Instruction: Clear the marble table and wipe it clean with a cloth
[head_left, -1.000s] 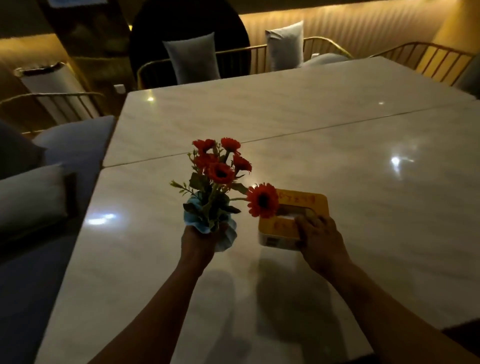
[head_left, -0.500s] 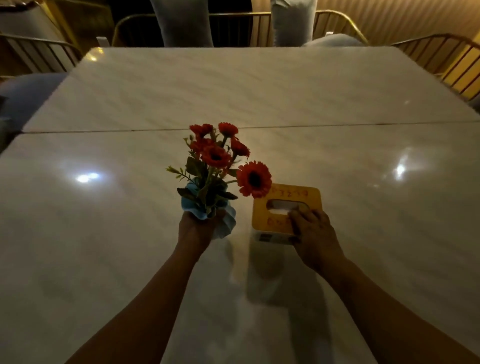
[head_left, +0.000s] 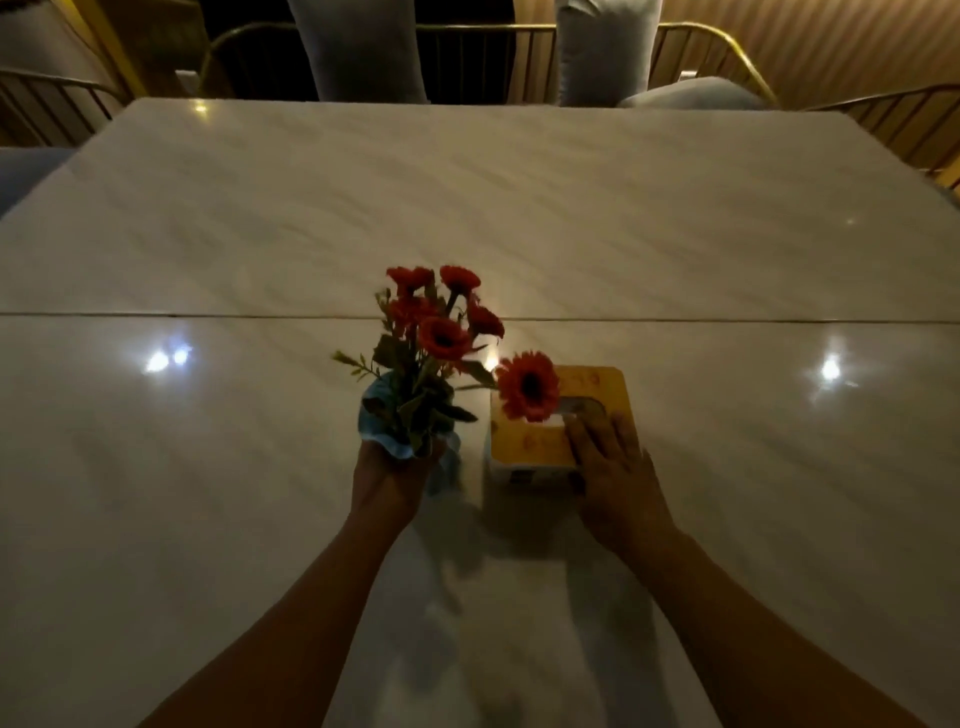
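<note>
Head view: I see my left hand (head_left: 390, 475) closed around the base of the flowers (head_left: 441, 338), its grip wrapped on the blue vase (head_left: 382, 423) that holds them. The red blooms stand upright, and one bloom leans right, over the near-left corner of the box (head_left: 540, 441). Whether the vase rests on the counter (head_left: 208, 467) or is raised I cannot tell.

My right hand (head_left: 615, 475) lies on the box's right side, fingers (head_left: 592, 434) flat on the yellow top beside its oval slot, thumb down the near face; the grip clasps the box. The box sits on the counter, just right of the vase, near the middle of the near slab.

A seam crosses the marble behind the flowers. Past the far edge stand two grey cushions (head_left: 358, 47) against gold-railed chairs (head_left: 727, 47). Ceiling lights glint off the marble left and right.
</note>
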